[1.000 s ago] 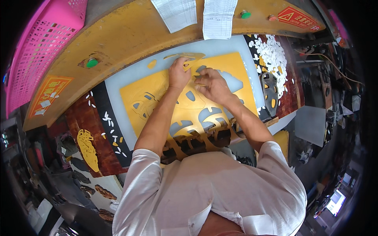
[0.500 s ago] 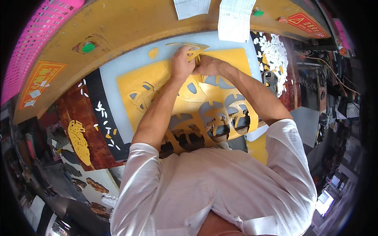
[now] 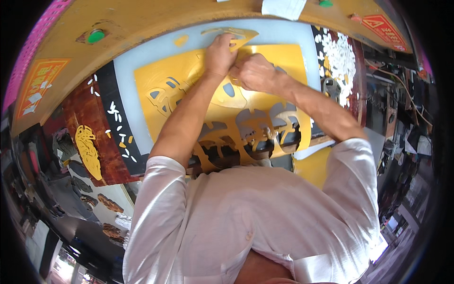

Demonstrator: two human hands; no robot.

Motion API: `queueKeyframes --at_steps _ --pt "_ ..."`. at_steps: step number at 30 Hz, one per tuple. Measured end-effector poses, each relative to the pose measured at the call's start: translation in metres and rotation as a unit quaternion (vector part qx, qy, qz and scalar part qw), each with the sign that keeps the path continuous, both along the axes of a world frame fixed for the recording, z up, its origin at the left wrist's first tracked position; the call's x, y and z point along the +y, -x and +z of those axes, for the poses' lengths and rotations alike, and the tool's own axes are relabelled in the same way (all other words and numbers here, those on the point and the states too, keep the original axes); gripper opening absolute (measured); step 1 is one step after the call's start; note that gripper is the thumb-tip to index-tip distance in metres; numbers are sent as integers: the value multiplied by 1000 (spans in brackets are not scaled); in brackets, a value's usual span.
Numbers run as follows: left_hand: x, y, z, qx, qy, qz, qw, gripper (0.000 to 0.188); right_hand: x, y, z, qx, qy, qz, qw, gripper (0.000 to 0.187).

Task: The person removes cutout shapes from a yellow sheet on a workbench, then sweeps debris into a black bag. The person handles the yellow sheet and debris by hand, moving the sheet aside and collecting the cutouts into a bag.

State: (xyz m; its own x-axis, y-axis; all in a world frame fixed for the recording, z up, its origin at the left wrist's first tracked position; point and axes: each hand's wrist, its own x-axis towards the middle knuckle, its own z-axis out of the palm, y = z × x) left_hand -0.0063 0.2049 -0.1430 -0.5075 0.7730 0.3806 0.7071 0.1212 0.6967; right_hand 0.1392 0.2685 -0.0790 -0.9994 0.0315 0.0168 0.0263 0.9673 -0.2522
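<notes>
A yellow sheet (image 3: 292,61) with rows of shaped holes along its near edge lies on a pale blue cutting board (image 3: 126,78). Over the sheet's far edge, my left hand (image 3: 220,56) is closed on a thin, yellow cut piece (image 3: 247,39) with openings in it. Just to its right, my right hand (image 3: 255,72) is curled into a fist above the sheet; what it may hold is hidden. Cut outlines and slots show in the sheet to the left of my left forearm.
A pile of yellow cut pieces (image 3: 88,154) lies at left on a red-brown board. White scraps (image 3: 338,57) heap at right beside a dark cutting die (image 3: 331,89). Across the far side runs a yellow machine beam (image 3: 156,21) with a green button (image 3: 96,36).
My hands have drawn apart: the right one has pulled back from the yellow piece and closed into a fist. The left keeps hold of the piece. The whole view has shifted slightly.
</notes>
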Motion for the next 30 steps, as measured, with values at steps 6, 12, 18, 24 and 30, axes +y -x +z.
queueKeyframes --at_steps 6,12,18,24,30 --pt "-39 26 44 -434 58 -5 899 24 -11 -62 10 -35 343 -442 828 27" --pt "-182 47 99 -359 127 192 905 35 -88 -91 15 -31 345 -404 847 26" --pt "-228 -26 78 -190 130 113 966 33 -136 -57 11 -75 338 -418 840 30" --pt "-173 -66 75 28 54 -37 997 40 -126 -72 12 96 26 -417 903 39" --pt "-153 -91 70 14 196 -85 977 38 -71 -63 7 -9 257 -320 912 28"
